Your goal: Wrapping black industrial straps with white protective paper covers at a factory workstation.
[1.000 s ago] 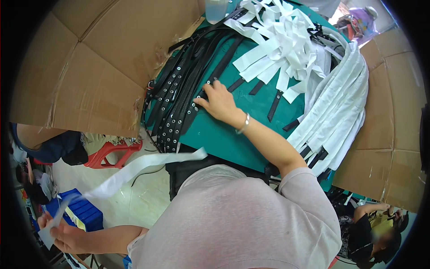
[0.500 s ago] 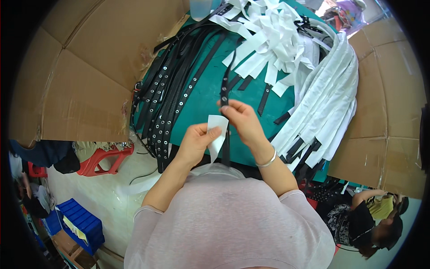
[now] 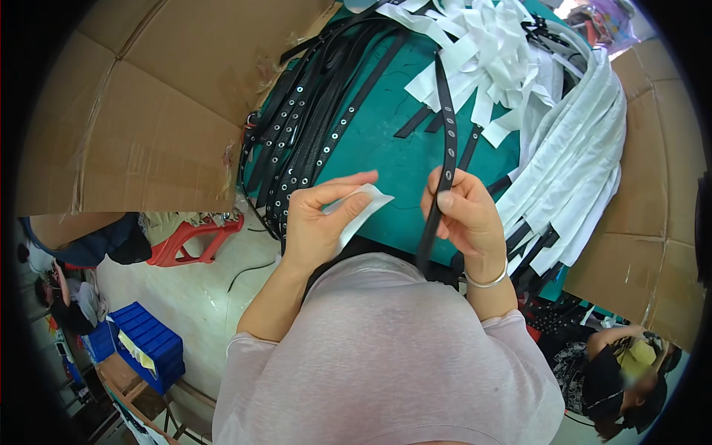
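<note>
A white paper strip [image 3: 363, 215] is pinched in my left hand [image 3: 319, 219], thumb on top, other fingers partly stretched. My right hand [image 3: 467, 211] grips a black belt [image 3: 449, 141] with metal eyelets between thumb and fingers; its tip points away from me and its near end hangs toward my lap. Left of both hands, a bundle of black eyeleted belts [image 3: 337, 89] lies over the green table [image 3: 378, 152]. On the right lies a bundle of belts wrapped in white strips [image 3: 575, 148], black ends sticking out. Loose white strips [image 3: 497, 59] are piled at the far side.
Cardboard panels stand at the left [image 3: 159, 119] and right [image 3: 630, 222] of the table. Left on the floor are a red plastic stool [image 3: 196, 241] and a blue crate [image 3: 152, 345]. Another person [image 3: 615, 378] sits at lower right.
My hands have moved apart. The right one has carried the belt rightward, away from the white strip, which stays in my left hand. The view has shifted a little.
</note>
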The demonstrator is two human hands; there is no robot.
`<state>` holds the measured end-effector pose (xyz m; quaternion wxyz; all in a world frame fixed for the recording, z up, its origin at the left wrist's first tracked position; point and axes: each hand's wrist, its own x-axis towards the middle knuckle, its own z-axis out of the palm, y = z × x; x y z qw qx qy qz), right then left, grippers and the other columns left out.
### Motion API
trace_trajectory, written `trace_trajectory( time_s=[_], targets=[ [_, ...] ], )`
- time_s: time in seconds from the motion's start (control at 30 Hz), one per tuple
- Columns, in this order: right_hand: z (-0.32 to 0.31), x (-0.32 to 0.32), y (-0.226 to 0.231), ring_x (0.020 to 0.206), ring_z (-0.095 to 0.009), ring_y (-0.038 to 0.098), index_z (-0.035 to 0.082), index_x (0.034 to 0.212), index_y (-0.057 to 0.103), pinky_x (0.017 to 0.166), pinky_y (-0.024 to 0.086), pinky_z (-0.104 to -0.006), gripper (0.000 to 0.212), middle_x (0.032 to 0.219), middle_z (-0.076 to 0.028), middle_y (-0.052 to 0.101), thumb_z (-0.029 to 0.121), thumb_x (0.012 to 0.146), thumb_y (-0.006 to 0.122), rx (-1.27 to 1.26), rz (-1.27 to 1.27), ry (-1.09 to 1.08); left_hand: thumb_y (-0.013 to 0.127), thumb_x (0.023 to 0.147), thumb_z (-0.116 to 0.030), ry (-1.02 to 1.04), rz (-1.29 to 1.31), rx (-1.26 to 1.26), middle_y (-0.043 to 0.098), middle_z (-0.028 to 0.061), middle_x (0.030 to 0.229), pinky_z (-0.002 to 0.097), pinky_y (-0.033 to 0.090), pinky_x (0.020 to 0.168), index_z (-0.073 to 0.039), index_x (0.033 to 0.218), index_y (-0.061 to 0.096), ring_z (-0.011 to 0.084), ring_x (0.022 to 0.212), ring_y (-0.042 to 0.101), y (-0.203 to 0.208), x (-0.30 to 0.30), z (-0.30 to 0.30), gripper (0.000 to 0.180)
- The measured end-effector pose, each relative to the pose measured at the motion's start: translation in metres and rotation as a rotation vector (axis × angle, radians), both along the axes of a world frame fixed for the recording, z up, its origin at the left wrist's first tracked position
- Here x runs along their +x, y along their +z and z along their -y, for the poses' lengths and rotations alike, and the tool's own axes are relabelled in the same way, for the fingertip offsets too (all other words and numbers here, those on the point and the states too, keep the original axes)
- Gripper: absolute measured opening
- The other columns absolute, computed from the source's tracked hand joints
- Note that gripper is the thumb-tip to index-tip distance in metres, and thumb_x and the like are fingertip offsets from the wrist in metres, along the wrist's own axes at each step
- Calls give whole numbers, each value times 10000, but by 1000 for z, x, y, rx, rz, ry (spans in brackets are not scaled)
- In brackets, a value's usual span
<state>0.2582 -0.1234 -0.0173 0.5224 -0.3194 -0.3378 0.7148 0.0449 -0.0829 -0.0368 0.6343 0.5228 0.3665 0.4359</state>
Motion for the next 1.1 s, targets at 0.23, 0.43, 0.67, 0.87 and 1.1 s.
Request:
trace_trajectory(
  time_s=[0.23, 0.43, 0.67, 0.87, 1.1],
  targets=[
    [-10, -19, 12, 643, -191, 664, 15, 1033, 468, 560, 547, -238, 132, 936, -248, 643, 102, 936, 484, -23, 16, -303, 686, 799, -28, -65, -21, -56, 683, 125, 898, 240, 495, 701, 17, 898, 629, 112, 782, 630, 7, -6, -6, 123],
    [-10, -14, 1, 686, -189, 662, 0, 1007, 512, 591, 548, -250, 123, 950, -224, 646, 77, 913, 534, 59, 134, -361, 673, 810, -14, -54, 112, -125, 682, 145, 872, 215, 503, 689, 3, 891, 554, 123, 761, 644, 3, 2, -9, 145],
    [-10, -17, -4, 703, -198, 663, 0, 1012, 503, 604, 544, -259, 121, 956, -230, 643, 77, 921, 524, 77, 159, -421, 729, 731, 20, 3, 82, -237, 679, 125, 807, 237, 527, 676, 8, 919, 598, 154, 748, 660, -1, 4, -13, 230],
    [-12, -28, -4, 702, -212, 665, -16, 1011, 496, 606, 544, -268, 127, 949, -243, 640, 60, 915, 530, 100, 215, -429, 741, 702, 41, 87, 12, -124, 684, 144, 815, 237, 531, 677, 29, 849, 623, 145, 741, 661, -9, 6, -11, 190],
    [-14, -43, -6, 702, -216, 670, -24, 1003, 493, 613, 551, -273, 133, 946, -246, 641, 56, 908, 540, 136, 203, -446, 771, 652, 47, 105, -97, 41, 683, 88, 745, 279, 487, 861, 6, 792, 637, 104, 712, 647, -8, 9, -7, 199]
  ],
)
